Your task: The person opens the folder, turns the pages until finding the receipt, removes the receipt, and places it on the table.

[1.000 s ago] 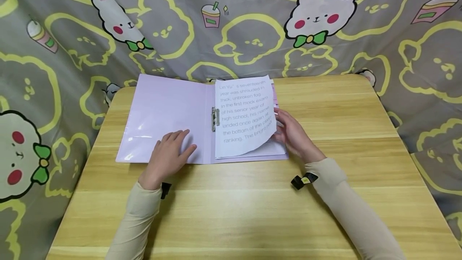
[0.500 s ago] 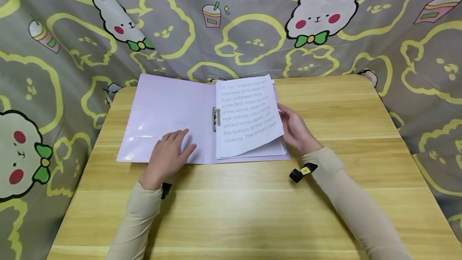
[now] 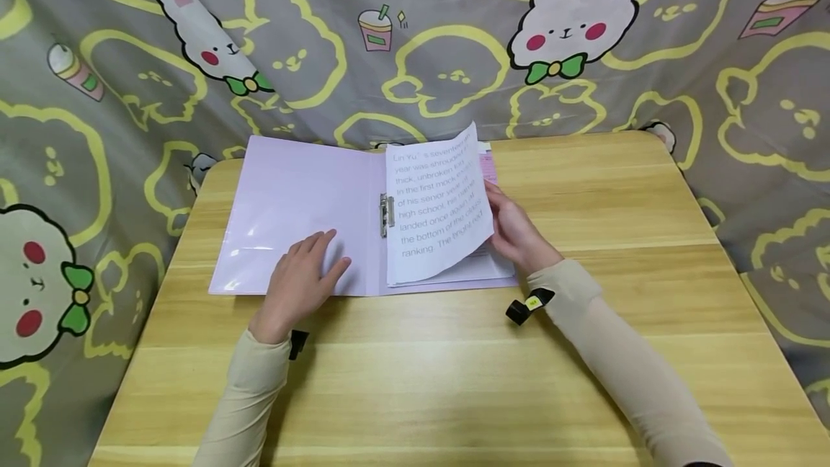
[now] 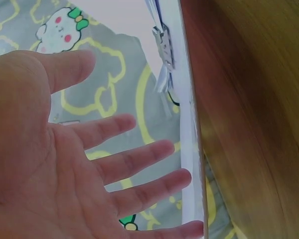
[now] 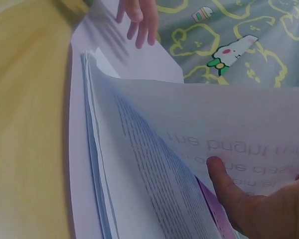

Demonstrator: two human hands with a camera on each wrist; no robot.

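A pale purple folder (image 3: pixel 298 193) lies spread on the table, with a metal clip (image 3: pixel 387 215) near its spine and a stack of paper on the right side. The top printed sheet (image 3: pixel 434 200) is lifted and bowed along its right edge. My right hand (image 3: pixel 519 233) is behind that edge; in the right wrist view its thumb (image 5: pixel 222 179) lies at the sheet's underside, over a page of dense print (image 5: pixel 154 169). My left hand (image 3: pixel 298 279) rests at the lower part of the left cover, fingers spread, holding nothing; its palm (image 4: pixel 25 154) shows in the left wrist view.
The wooden table (image 3: pixel 415 388) extends in front and to both sides of the folder. A grey curtain (image 3: pixel 447 20) with cartoon prints hangs behind and beside it. A pink-edged sheet (image 3: pixel 488 168) shows under the stack's right edge.
My right hand first moves slightly, then shifts left, and the sheet's right edge rises and bends further leftward, showing more pages beneath. The left hand stays in place.
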